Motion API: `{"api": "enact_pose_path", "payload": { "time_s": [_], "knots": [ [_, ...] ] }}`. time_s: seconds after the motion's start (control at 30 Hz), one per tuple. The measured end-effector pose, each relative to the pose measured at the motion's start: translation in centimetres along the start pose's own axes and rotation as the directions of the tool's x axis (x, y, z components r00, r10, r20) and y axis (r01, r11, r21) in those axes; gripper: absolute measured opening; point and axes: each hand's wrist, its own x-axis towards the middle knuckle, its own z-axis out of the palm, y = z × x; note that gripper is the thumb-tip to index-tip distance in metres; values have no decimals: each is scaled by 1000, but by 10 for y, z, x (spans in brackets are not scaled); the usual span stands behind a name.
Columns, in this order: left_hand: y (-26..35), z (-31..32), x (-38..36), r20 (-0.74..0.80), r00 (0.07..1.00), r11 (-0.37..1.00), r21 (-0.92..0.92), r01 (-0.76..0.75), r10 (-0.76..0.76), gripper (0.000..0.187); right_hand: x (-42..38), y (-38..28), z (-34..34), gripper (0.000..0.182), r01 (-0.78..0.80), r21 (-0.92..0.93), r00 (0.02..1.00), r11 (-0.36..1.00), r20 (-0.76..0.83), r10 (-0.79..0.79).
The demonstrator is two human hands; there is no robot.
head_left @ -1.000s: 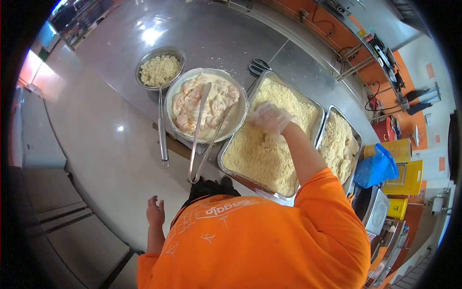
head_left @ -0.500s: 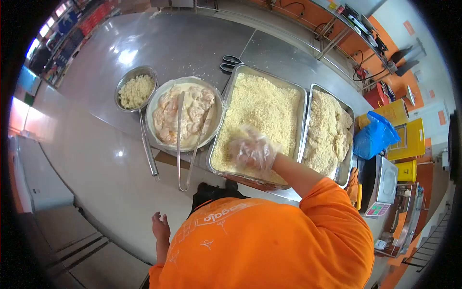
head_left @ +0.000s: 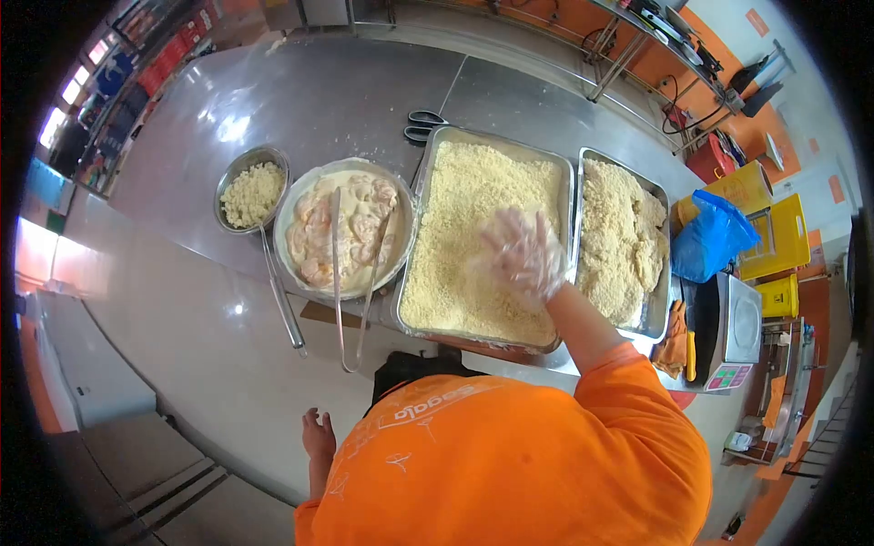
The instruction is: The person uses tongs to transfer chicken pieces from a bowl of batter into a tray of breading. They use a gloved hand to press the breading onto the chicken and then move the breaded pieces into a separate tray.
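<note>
Breading step: gloved right hand (head_left: 521, 250) is held open, fingers spread, over crumb tray (head_left: 564, 196); left hand (head_left: 318, 435) hangs open and empty. Next, battered pieces in bowl (head_left: 293, 202) would likely be taken up.

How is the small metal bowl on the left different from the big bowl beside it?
The small bowl holds dry crumbs; the big bowl holds pale pieces in creamy batter. A ladle handle runs from the small bowl; tongs rest across the big one. Both are round, on the steel counter.

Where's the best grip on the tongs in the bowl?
Likely at the joined handle end of the tongs, which overhangs the bowl rim toward the person; come from that near side. The tips lie in the batter.
</note>
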Motion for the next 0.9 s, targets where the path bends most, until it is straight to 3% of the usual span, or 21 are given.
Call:
{"api": "enact_pose_path", "payload": {
  "time_s": [0.03,0.13,0.23,0.33,0.43,0.53,0.57,0.6,0.7,0.73,0.8,0.83,0.9],
  "knots": [
    [-2,-2,3,3,999,999,19,32,-32,30,16,5,-38,63,-35,14,990,999,134,33],
    [-10,-1,8,-51,999,999,-49,17,-20,30,58,35,-33,65,-311,204,938,928,223,265],
    [-5,0,10,-70,996,999,-14,-53,51,31,80,40,-39,55,-345,277,909,897,336,246],
    [3,5,13,-47,999,993,-116,5,-11,31,81,12,-36,54,-62,76,957,995,289,38],
    [11,7,12,-48,999,992,-127,12,-18,31,89,-11,-16,51,-258,217,937,941,294,189],
    [15,11,-1,6,997,983,-167,71,-71,33,87,-12,-19,51,-136,48,943,989,312,115],
    [-5,23,-2,-9,1000,997,-78,1,-2,33,85,-12,-25,53,-80,34,942,996,329,65],
    [-20,37,4,-29,997,997,0,-73,73,33,83,-7,-17,53,-129,81,949,988,300,99],
    [-1,13,8,50,993,994,-25,106,-105,34,82,4,44,54,-213,203,965,956,199,173],
    [3,5,11,3,992,989,-84,123,-123,35,95,1,33,54,-216,242,970,946,163,179],
    [10,-7,8,-88,977,961,-214,173,-196,36,109,11,-10,54,-380,207,896,902,325,303],
    [23,-20,2,-111,972,951,-257,174,-208,39,113,11,-7,53,-362,150,901,920,309,304],
    [15,-15,-6,-55,967,960,-142,240,-250,39,118,7,5,53,-360,88,898,929,302,320]
  ]
}}
